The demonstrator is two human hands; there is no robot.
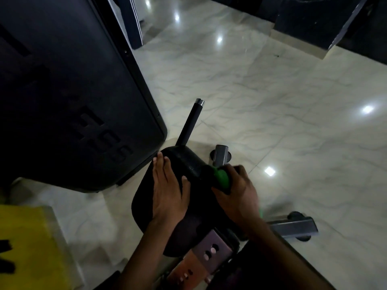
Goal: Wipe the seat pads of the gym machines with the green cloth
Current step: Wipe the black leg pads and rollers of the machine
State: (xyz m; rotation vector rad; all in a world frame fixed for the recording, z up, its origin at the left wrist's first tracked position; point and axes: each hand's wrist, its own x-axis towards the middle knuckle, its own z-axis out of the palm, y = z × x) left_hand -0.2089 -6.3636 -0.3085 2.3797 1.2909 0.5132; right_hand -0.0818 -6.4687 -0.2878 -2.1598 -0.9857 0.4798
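Seen from above, two bare hands work on one black seat pad (144, 197) of a gym machine. The left hand (168, 189) lies flat on the pad, fingers straight and close together, thumb out to the side, pressing on the top. The right hand (236, 189) curls its fingers round one bunched green cloth (222, 176) and holds it against the pad's right edge. This hand is blurred, so its fingers are hard to tell apart, and most of the cloth is hidden inside the grip.

One black handle (190, 122) with a silver tip sticks up past the far end of the pad. Two grey metal frame feet (293, 227) rest on the floor to the right, one near the handle and one nearer the viewer. Below the pad, one metal bracket (211, 250) with a row of holes shows, partly covered by the forearms.

One large dark machine casing (69, 97) fills the left side; raised letters on it are too dim to read. One yellow shape (27, 243) with black marks is cut off at the lower left corner. The pale marble floor (272, 101) shows several bright light reflections. Dark shapes along the top edge are cut off and unclear.
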